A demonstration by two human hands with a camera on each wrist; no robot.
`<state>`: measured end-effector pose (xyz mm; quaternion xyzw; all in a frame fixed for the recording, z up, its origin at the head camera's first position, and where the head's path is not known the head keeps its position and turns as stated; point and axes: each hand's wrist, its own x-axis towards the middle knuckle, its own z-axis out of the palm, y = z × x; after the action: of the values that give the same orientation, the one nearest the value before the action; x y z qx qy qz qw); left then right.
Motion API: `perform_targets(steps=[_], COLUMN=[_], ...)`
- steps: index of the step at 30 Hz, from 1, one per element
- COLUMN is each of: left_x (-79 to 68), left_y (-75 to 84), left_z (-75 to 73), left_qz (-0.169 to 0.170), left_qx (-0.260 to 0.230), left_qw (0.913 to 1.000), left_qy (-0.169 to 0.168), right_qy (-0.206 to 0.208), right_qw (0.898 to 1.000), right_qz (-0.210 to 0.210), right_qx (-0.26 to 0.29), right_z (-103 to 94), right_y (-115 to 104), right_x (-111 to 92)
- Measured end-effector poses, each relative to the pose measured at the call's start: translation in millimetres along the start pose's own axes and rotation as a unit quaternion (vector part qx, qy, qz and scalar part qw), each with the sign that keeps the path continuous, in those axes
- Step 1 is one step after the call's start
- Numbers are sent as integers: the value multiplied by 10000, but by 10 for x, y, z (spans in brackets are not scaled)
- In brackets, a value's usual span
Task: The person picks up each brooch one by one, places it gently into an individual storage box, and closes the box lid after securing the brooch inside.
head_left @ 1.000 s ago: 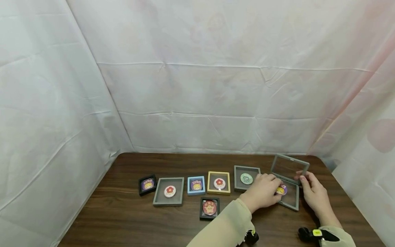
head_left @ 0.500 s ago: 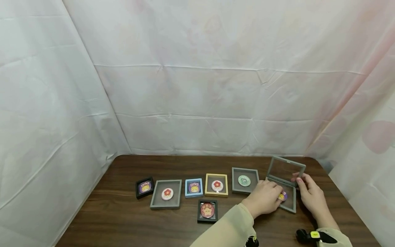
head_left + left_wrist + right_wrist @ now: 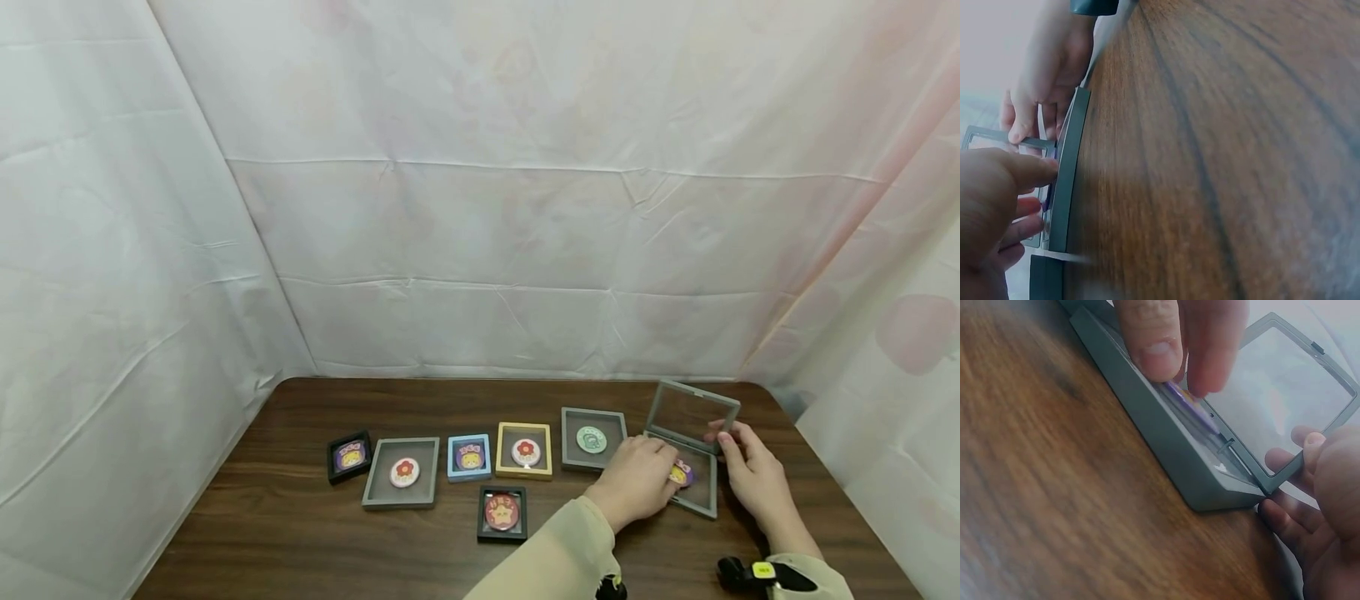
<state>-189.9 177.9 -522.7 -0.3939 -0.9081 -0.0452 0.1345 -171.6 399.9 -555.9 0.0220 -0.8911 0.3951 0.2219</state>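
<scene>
My left hand (image 3: 637,479) pinches a round purple badge (image 3: 681,473) with a yellow cartoon figure, low over the clear film of an opened grey display frame (image 3: 703,497). In the right wrist view the badge (image 3: 1191,407) stands tilted, its near edge under the left thumb. The frame's lid (image 3: 693,408) is raised and leans back from the hinge side. With my right hand (image 3: 759,475) I grip the lid's right side near the hinge, thumb in front and fingers behind. The left fingers cover part of the badge and of the lower half.
Left of the hands stand a grey frame with a green badge (image 3: 568,437), a yellow frame (image 3: 502,450), a blue frame (image 3: 468,477), another grey frame (image 3: 375,475) and a black frame (image 3: 331,467). A black frame with a red badge (image 3: 481,525) lies nearer the front.
The badge shifts slightly within the open frame, between the left fingers. Both hands keep their holds and the lid stays raised. The whole head view has shifted a little.
</scene>
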Motion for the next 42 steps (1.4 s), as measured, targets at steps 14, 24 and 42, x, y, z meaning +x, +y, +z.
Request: perform_targets(steps=[14, 24, 42], left_x=[-13, -23, -127], left_y=[0, -22, -352], left_z=[17, -8, -172], left_qz=[-316, -393, -646], left_qx=[268, 143, -1257], left_qw=[9989, 9991, 9898], left_qy=[195, -12, -169], right_qy=[-12, -21, -186], right_qw=[10000, 10000, 9997], right_qz=[52, 81, 182], right_qx=[-41, 3, 43], right_z=[-5, 3, -21], right_y=[2, 1, 44], right_x=[1, -2, -12])
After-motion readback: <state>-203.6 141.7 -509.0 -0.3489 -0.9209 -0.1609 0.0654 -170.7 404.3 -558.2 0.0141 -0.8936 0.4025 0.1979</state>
